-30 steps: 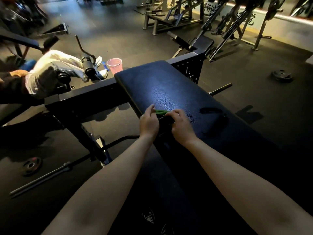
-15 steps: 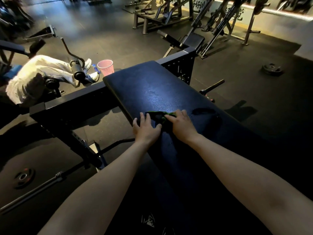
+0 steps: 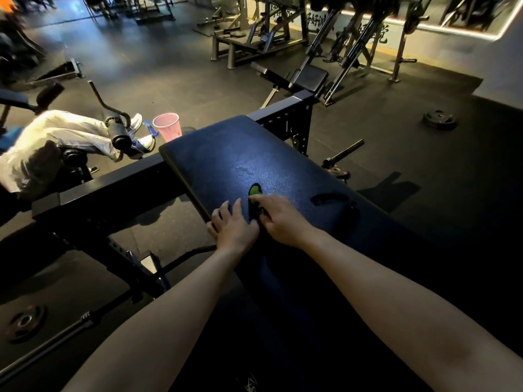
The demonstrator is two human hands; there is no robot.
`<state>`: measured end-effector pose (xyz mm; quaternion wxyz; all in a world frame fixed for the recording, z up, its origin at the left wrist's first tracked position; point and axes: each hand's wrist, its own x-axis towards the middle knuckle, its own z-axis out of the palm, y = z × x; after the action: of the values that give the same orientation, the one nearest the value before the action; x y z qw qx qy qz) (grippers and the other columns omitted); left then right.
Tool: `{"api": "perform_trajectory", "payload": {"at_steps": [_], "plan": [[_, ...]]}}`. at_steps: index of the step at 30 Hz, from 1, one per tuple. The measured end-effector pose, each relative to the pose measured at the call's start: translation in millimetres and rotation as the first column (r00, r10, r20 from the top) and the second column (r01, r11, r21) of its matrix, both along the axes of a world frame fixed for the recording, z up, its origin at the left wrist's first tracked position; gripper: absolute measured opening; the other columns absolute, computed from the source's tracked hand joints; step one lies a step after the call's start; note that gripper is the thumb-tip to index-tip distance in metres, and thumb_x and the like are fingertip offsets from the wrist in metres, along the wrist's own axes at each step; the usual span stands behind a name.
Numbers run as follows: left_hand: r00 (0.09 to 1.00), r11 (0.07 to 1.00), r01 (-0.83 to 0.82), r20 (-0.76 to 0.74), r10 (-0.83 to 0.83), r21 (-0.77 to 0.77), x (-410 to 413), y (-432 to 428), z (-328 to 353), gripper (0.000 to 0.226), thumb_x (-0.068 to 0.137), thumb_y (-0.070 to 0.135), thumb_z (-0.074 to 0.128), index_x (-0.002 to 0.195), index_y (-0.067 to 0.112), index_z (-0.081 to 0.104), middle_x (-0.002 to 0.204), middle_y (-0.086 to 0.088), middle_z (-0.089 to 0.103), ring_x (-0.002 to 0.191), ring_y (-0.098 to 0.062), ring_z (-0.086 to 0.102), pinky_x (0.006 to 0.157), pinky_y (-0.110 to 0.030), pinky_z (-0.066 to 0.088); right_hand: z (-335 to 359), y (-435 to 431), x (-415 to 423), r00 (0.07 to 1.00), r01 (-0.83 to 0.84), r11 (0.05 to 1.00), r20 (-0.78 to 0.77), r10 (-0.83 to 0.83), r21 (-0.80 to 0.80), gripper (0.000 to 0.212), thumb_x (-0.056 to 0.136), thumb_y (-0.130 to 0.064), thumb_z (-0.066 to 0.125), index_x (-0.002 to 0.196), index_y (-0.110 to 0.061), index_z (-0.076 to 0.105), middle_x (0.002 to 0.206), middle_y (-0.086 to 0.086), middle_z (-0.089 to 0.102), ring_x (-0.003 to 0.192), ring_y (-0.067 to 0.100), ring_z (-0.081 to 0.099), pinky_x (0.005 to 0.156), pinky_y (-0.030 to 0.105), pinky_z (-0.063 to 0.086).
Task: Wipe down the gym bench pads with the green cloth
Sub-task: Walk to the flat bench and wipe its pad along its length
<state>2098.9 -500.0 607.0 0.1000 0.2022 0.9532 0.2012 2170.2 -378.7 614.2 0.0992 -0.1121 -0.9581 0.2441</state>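
A dark blue bench pad [image 3: 226, 159] runs from the frame's middle toward the lower right. On it lies a small green cloth [image 3: 254, 190], bunched, mostly in shadow. My right hand [image 3: 283, 219] presses on the cloth's near end with its fingers spread over it. My left hand [image 3: 235, 227] lies flat on the pad's left edge, fingers straight, just left of the cloth. Both forearms reach in from the bottom.
A black steel frame [image 3: 113, 188] crosses under the pad to the left. A pink cup [image 3: 167, 126] stands on the floor behind it, beside a person's legs on another machine [image 3: 70, 137]. Weight plates [image 3: 439, 119] and a barbell [image 3: 51, 338] lie on the floor.
My left hand went from pinching the cloth to lying flat at the pad's edge. The cloth now stretches farther forward from under my right hand.
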Motion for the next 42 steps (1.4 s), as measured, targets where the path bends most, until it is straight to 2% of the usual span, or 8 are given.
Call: {"api": "perform_trajectory", "payload": {"at_steps": [3, 9, 16, 18, 23, 25, 30, 42], "plan": [[0.995, 0.995, 0.100, -0.004, -0.100, -0.004, -5, 13, 4, 0.070, 0.093, 0.036, 0.048, 0.157, 0.027, 0.021, 0.166, -0.004, 0.009, 0.150, -0.026, 0.002, 0.119, -0.049, 0.003, -1, 3, -4, 0.995, 0.047, 0.979, 0.077, -0.063, 0.196, 0.055, 0.098, -0.029, 0.045, 0.149, -0.044, 0.030, 0.125, 0.007, 0.046, 0.113, 0.029, 0.044, 0.098, 0.041, 0.032], [0.988, 0.984, 0.154, -0.002, -0.155, -0.095, -4, 27, -5, 0.067, 0.096, 0.056, 0.030, 0.158, 0.035, 0.014, 0.167, 0.004, 0.000, 0.149, -0.023, -0.004, 0.117, -0.057, -0.004, -12, 55, 4, 0.974, 0.201, 0.949, 0.049, -0.219, 0.242, 0.036, 0.096, -0.031, 0.052, 0.131, -0.035, 0.058, 0.108, 0.009, 0.047, 0.102, 0.032, 0.049, 0.082, 0.036, 0.030], [0.988, 0.985, 0.147, -0.025, -0.149, -0.086, -3, 26, -8, 0.065, 0.096, 0.055, 0.030, 0.157, 0.037, 0.016, 0.167, 0.005, 0.002, 0.148, -0.023, -0.001, 0.117, -0.057, -0.003, -13, 110, 20, 0.794, 0.592, 0.781, 0.021, -0.607, 0.202, 0.037, 0.097, -0.018, 0.040, 0.128, -0.026, 0.060, 0.119, 0.018, 0.047, 0.110, 0.039, 0.048, 0.094, 0.040, 0.037], [0.988, 0.985, 0.151, -0.026, -0.154, -0.085, -3, 26, -9, 0.065, 0.096, 0.055, 0.029, 0.157, 0.036, 0.016, 0.167, 0.005, 0.002, 0.148, -0.023, -0.001, 0.117, -0.058, -0.003, -9, 97, 10, 0.813, 0.577, 0.806, 0.010, -0.583, 0.134, 0.034, 0.096, -0.019, 0.042, 0.124, -0.021, 0.061, 0.117, 0.019, 0.048, 0.107, 0.041, 0.051, 0.092, 0.041, 0.041], [0.991, 0.988, 0.133, -0.024, -0.135, -0.082, -4, 28, -8, 0.065, 0.095, 0.051, 0.035, 0.156, 0.037, 0.018, 0.167, 0.005, 0.004, 0.148, -0.023, 0.001, 0.117, -0.057, -0.001, -8, 29, -20, 0.993, 0.097, 0.990, 0.058, -0.103, 0.106, 0.036, 0.095, -0.037, 0.046, 0.120, -0.020, 0.064, 0.107, 0.009, 0.051, 0.098, 0.035, 0.055, 0.080, 0.034, 0.041], [0.992, 0.989, 0.126, -0.011, -0.127, -0.078, -5, 29, -5, 0.065, 0.094, 0.050, 0.036, 0.155, 0.037, 0.019, 0.167, 0.003, 0.006, 0.148, -0.023, 0.002, 0.117, -0.057, -0.001, -8, 29, -20, 0.988, 0.135, 0.981, 0.049, -0.143, 0.143, 0.040, 0.093, -0.044, 0.041, 0.121, -0.026, 0.063, 0.107, -0.001, 0.049, 0.105, 0.027, 0.053, 0.080, 0.031, 0.032], [0.970, 0.967, 0.241, -0.023, -0.244, -0.082, -4, 46, 5, 0.063, 0.096, 0.050, 0.037, 0.155, 0.040, 0.019, 0.166, 0.002, 0.006, 0.148, -0.027, 0.000, 0.116, -0.059, -0.004, -6, 70, 7, 0.948, 0.286, 0.927, 0.070, -0.311, 0.241, 0.035, 0.096, -0.022, 0.046, 0.126, -0.031, 0.061, 0.114, 0.008, 0.046, 0.098, 0.031, 0.054, 0.087, 0.037, 0.028], [0.951, 0.951, 0.297, -0.058, -0.303, -0.091, 6, 83, -4, 0.060, 0.091, 0.057, 0.043, 0.148, 0.042, 0.031, 0.162, 0.004, 0.017, 0.144, -0.026, 0.010, 0.115, -0.057, 0.004, -14, 155, 45, 0.689, 0.715, 0.692, 0.066, -0.721, 0.100, 0.039, 0.092, -0.011, 0.042, 0.125, -0.020, 0.060, 0.121, 0.016, 0.045, 0.103, 0.040, 0.053, 0.095, 0.042, 0.034]]}}
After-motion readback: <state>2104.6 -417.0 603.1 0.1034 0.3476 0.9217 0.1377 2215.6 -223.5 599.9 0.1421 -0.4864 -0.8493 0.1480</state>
